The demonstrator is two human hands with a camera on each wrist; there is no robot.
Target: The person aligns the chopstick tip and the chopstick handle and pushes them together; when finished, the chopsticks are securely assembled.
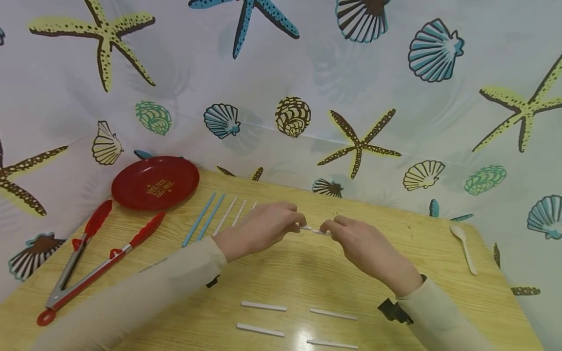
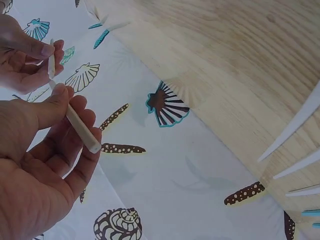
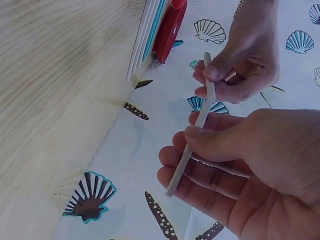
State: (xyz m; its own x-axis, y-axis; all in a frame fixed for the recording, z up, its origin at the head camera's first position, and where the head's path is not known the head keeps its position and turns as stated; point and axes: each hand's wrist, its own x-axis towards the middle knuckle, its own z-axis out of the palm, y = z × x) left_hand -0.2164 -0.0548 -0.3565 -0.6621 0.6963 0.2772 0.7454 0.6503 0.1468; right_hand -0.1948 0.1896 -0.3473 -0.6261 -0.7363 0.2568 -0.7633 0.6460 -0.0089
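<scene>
Above the middle of the table, my left hand point(image 1: 270, 224) and right hand point(image 1: 362, 243) each pinch a part of a thin white stick point(image 3: 181, 167), thumb against fingers. The two parts meet at an angle between the hands; whether they are still joined I cannot tell. In the left wrist view, the left hand point(image 2: 50, 145) has its part lying across the fingers, its blunt end point(image 2: 92, 146) showing. On the table nearer me lie several short white stick pieces point(image 1: 263, 306), in two rough rows.
Left of my left hand lie two blue sticks point(image 1: 204, 219) and several long white sticks point(image 1: 225, 216). A red plate point(image 1: 153, 183) stands at the back left, with spread red-tipped tongs point(image 1: 88, 282) before it. A white spoon point(image 1: 464, 248) lies far right. Printed cloth hangs behind the table.
</scene>
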